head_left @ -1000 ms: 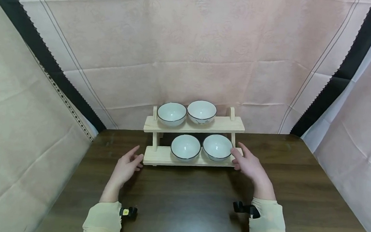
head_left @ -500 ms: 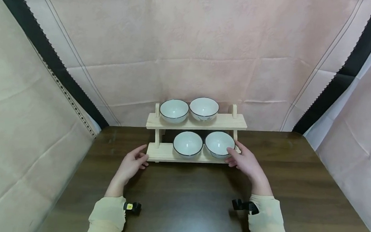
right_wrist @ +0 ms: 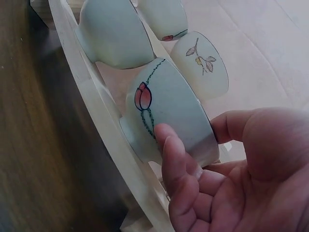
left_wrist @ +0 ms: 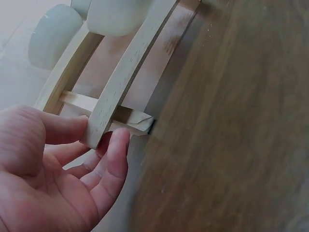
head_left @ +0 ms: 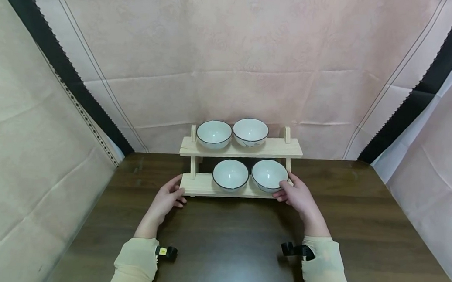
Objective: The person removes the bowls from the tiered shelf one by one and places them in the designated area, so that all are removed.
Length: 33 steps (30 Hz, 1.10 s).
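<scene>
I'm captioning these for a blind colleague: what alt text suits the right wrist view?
A right hand grips a pale bowl painted with a pink flower bud, on a light wooden rack. Three more bowls, one with a leafy twig, stand nearby; a dark table lies at left.

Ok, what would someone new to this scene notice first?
Probably the four pale bowls, two on each tier of a light wooden rack toward the far edge of the table. Then the left hand, pinching the rack's lower left end, and the right hand, holding the lower right bowl.
</scene>
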{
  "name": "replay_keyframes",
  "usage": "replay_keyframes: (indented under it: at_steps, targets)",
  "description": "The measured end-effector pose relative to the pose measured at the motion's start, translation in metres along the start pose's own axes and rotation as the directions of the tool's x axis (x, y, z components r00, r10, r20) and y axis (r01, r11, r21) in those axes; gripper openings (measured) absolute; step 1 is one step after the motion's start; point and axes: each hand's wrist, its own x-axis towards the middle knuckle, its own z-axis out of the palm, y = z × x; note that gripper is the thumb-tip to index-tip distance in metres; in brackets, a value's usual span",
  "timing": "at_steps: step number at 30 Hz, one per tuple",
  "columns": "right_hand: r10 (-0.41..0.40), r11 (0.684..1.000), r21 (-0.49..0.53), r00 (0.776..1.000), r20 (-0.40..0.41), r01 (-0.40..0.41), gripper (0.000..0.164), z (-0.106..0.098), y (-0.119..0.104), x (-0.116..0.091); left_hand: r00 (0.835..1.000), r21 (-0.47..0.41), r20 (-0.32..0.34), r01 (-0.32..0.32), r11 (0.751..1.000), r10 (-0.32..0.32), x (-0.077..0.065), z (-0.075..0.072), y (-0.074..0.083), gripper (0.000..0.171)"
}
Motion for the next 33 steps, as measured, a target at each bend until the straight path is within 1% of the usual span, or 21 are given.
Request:
replay_keyframes:
  at_steps: [5,11,16,21,24,33]
  targets:
    - [0.013,1.000,0.013,1.000,0.010,-0.013,0.069,-0.0007,0.0016,-0.0020,1.000,-0.018,0.010,0.013,1.000,-0.013,0.0027,0.0021,-0.0014,0.065]
    - [0.006,1.000,0.005,1.000,-0.004,-0.006,0.069,-0.0060,0.0003,-0.0026,1.000,-0.005,0.011,0.003,1.000,-0.003,0.0062,0.0070,0.0039,0.065]
    - [0.008,1.000,0.004,1.000,-0.002,-0.008,0.068,-0.0076,0.0004,-0.0026,1.000,0.011,0.003,0.000,1.000,0.000,0.0056,0.0092,0.0066,0.065]
    - [-0.001,1.000,0.010,1.000,0.007,0.001,0.066,-0.0057,0.0009,-0.0028,1.000,0.019,0.000,0.008,1.000,-0.008,0.0028,0.0073,0.0031,0.065]
    - [-0.008,1.000,0.014,1.000,0.013,0.008,0.067,-0.0050,0.0002,-0.0029,1.000,0.006,0.000,0.014,1.000,-0.014,0.0015,0.0057,0.0014,0.065]
    - [-0.022,0.998,0.053,0.999,0.034,0.020,0.071,-0.0060,-0.0007,-0.0022,1.000,-0.001,0.004,0.006,1.000,-0.006,0.0004,0.0026,0.0011,0.065]
